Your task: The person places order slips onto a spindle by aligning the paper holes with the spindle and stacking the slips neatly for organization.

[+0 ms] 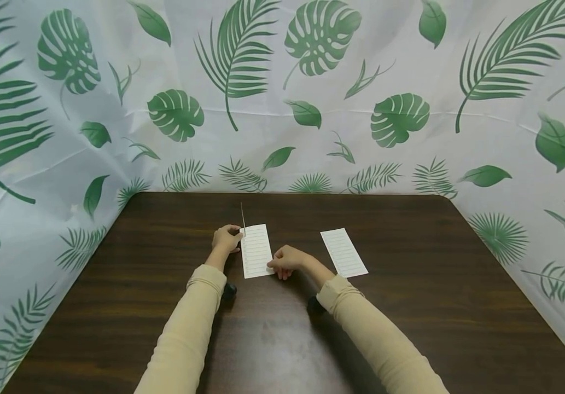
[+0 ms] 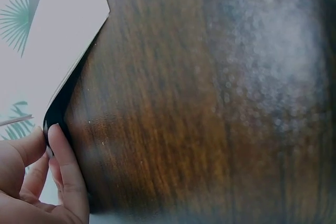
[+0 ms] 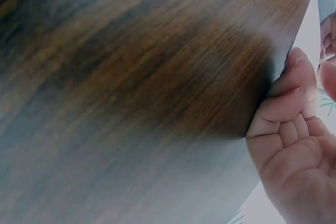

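A white sheet of paper [image 1: 256,251] with printed lines lies tilted slightly in front of me, its far-left corner pinched between the thumb and fingers of my left hand [image 1: 225,239]. In the left wrist view the sheet [image 2: 68,30] rises off the wood near that hand [image 2: 47,182]. A thin, stick-like strip [image 1: 243,216] stands up by the same corner; its kind is unclear. My right hand [image 1: 287,260] holds the near-right corner, fingers curled. The right wrist view shows those curled fingers [image 3: 286,103] against the paper [image 3: 310,35].
A second lined white sheet [image 1: 344,251] lies flat on the dark wooden table [image 1: 410,328], right of the right hand. A leaf-printed curtain [image 1: 262,137] hangs behind the table's far edge. Dark wrist devices [image 1: 229,291] sit under the sleeves.
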Motion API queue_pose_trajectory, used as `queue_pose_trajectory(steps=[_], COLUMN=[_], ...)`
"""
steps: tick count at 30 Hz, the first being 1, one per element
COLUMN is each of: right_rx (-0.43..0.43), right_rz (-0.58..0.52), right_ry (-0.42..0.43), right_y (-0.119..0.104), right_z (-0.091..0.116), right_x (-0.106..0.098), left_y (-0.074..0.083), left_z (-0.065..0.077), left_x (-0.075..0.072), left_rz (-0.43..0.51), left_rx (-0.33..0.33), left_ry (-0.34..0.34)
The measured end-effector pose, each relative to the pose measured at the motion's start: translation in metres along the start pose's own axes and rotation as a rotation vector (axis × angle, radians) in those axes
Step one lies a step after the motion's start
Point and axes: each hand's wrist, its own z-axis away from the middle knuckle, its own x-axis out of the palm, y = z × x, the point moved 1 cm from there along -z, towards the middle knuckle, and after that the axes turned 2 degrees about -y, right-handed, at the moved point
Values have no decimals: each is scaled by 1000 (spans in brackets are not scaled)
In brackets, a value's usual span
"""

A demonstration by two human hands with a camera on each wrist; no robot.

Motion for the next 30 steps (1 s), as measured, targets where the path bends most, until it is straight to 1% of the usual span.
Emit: queue_pose_trajectory(steps=[5, 8, 10, 11, 12, 16, 17, 18, 19, 21, 23, 24, 25, 26, 28, 30], right_rx=[-42, -66, -76, -77, -77, -60, -55, -53, -56, -62, -72, -77, -78, -75, -78, -87], right_rz=[-32, -56, -75, -83, -90, -109, -110, -112, -111, -119, -126, -130, -131, -135, -131, -128], right_ry=[-21, -42, -59, -68, -76, -98, -100, -100, -98, -95, -90, -85, -78, -72, -58, -43], right_y=[2, 4, 5, 6, 7, 10, 11, 12, 13, 16, 18, 20, 22, 24, 29, 34], right_z=[2, 4, 5, 6, 7, 11, 12, 14, 15, 18, 21, 23, 24, 26, 29, 32], right_x=[-1, -1, -2, -2, -3, -11, -13, -15, -18, -23, -28, -30, -32, -34, -38, -42], left_y=[0, 0, -4, -6, -14, -38, -38, -41, -43, -37, -24, -20, -15, -5, 3, 4], left_z=[1, 0, -5, -6, -17, -51, -49, -56, -57, -50, -32, -29, -20, -6, 6, 10], left_x=[0, 1, 4, 4, 10, 23, 22, 24, 24, 20, 13, 12, 9, 4, 0, -1], left_rz=[-23, -40, -44, -37, -30, -17, -16, -21, -17, -25, -35, -37, -38, -49, -46, -42], left_rx=[0, -15, -8, 14, 31, 58, 70, 49, 56, 45, 32, 11, 22, 4, 10, 21], left_ry=[1, 6, 14, 19, 40, 40, 36, 31, 28, 25, 26, 25, 30, 11, 8, 6])
